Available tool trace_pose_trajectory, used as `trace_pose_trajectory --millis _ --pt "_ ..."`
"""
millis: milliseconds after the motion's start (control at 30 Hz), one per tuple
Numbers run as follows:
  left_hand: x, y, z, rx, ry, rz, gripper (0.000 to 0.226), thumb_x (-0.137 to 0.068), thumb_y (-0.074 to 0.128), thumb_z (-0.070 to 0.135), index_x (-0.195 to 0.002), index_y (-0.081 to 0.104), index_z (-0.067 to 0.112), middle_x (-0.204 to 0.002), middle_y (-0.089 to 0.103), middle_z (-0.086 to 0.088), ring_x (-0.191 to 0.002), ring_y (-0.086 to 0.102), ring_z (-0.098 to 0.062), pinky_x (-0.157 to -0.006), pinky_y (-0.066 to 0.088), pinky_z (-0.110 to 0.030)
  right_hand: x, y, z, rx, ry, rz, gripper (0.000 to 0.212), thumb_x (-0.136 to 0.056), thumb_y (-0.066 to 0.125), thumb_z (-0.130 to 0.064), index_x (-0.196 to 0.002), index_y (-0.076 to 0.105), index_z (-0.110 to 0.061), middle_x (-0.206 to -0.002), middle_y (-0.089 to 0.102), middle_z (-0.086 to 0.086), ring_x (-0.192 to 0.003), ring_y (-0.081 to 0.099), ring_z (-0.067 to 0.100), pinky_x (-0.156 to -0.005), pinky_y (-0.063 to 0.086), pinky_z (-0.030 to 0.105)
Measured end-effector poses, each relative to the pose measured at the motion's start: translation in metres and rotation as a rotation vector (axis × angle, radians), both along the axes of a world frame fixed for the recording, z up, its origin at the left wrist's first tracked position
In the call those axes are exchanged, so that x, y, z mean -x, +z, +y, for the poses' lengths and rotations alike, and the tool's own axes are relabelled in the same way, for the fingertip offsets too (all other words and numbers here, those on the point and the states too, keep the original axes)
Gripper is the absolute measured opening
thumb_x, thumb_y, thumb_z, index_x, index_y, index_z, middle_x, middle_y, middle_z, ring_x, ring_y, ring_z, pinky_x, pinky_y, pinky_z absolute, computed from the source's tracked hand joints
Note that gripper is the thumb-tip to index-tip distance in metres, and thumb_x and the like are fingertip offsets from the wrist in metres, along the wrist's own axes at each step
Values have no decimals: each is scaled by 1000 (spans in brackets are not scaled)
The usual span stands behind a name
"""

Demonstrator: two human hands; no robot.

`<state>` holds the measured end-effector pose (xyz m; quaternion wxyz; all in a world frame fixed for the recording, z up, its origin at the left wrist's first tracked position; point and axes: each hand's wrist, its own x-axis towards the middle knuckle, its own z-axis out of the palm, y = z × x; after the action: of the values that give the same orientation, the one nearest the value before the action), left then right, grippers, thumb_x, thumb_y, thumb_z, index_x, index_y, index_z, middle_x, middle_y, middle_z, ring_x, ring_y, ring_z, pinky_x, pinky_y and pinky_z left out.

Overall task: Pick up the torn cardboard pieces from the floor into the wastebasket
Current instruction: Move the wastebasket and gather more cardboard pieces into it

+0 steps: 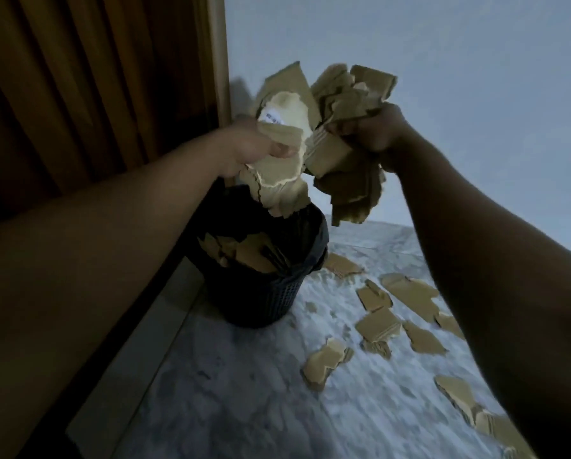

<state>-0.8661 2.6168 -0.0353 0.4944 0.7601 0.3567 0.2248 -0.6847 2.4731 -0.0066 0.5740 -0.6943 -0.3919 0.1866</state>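
My left hand (247, 145) grips a bundle of torn cardboard pieces (284, 170), one with a white label. My right hand (373, 130) clutches a second bundle of cardboard pieces (347, 104). Both bundles hang just above the black wastebasket (261, 293), which has a black liner and holds cardboard scraps (247, 251). Several more torn cardboard pieces (406, 293) lie on the marble floor to the right of the basket, partly hidden by my right forearm.
A brown wooden door (78, 94) and its frame stand at the left, the basket close beside it. A pale wall (443, 61) rises behind. The grey marble floor (244, 392) spreads in front of the basket.
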Motion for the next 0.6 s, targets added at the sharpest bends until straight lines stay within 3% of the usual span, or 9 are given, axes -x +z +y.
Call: trace_pose_trajectory --millis 33,100,167,267,333,400,467,533,600 --pt "1 -14 14 10 79 -10 117 -24 96 58 -128 58 17 -118 69 -2 -102 68 -21 -88 57 -39 4 -10 10 -16 -13 -28 56 -63 89 -25 -114 69 -12 -106 72 -4 -96 70 16 -75 61 28" --pt "10 -31 23 51 118 -29 112 -30 96 52 -128 58 15 -116 68 -1 -99 68 -18 -86 58 -37 19 -33 26 -80 -74 -77 51 -53 85 -37 -100 71 -19 -95 75 -5 -87 73 15 -76 63 40" --pt "14 -32 12 66 155 -64 99 -42 96 43 -128 57 14 -117 67 -1 -100 67 -18 -88 57 -35 32 -57 41 -178 -124 -30 49 -54 81 -43 -96 69 -21 -89 75 -7 -82 73 14 -71 63 42" --pt "16 -38 8 73 173 -93 74 -61 92 31 -125 60 14 -118 67 -1 -103 65 -20 -91 55 -36 44 -85 51 -239 -205 9 54 -61 79 -47 -106 62 -24 -94 73 -8 -85 72 14 -73 63 43" --pt "25 -43 8 168 170 70 71 -65 88 42 -121 58 11 -119 65 -5 -102 64 -24 -86 56 -39 46 -108 53 -123 -120 -24 55 -64 80 -50 -109 59 -25 -97 72 -7 -87 71 13 -76 62 41" --pt "42 -49 -7 244 89 471 68 -75 73 61 -116 52 11 -118 59 -9 -94 61 -27 -74 55 -39 47 -120 48 220 76 -214 50 -61 87 -55 -88 65 -18 -81 69 -6 -78 67 13 -69 58 36" --pt "53 -59 -9 189 68 711 81 -77 64 69 -133 45 14 -132 51 -12 -98 60 -28 -65 51 -36 48 -121 35 530 152 -403 58 -59 88 -59 -80 66 -10 -76 64 3 -78 63 21 -68 53 37" --pt "64 -68 -3 71 137 687 89 -81 67 60 -144 38 5 -141 46 -15 -113 57 -32 -67 48 -35 43 -122 26 548 21 -432 84 -62 85 -62 -108 65 5 -102 68 16 -95 64 31 -84 55 46" --pt "76 -79 9 -17 261 647 88 -78 75 52 -142 40 2 -142 47 -15 -123 52 -34 -86 50 -38 34 -131 18 580 -103 -353 88 -63 83 -64 -116 55 0 -110 63 16 -95 59 30 -78 55 45"
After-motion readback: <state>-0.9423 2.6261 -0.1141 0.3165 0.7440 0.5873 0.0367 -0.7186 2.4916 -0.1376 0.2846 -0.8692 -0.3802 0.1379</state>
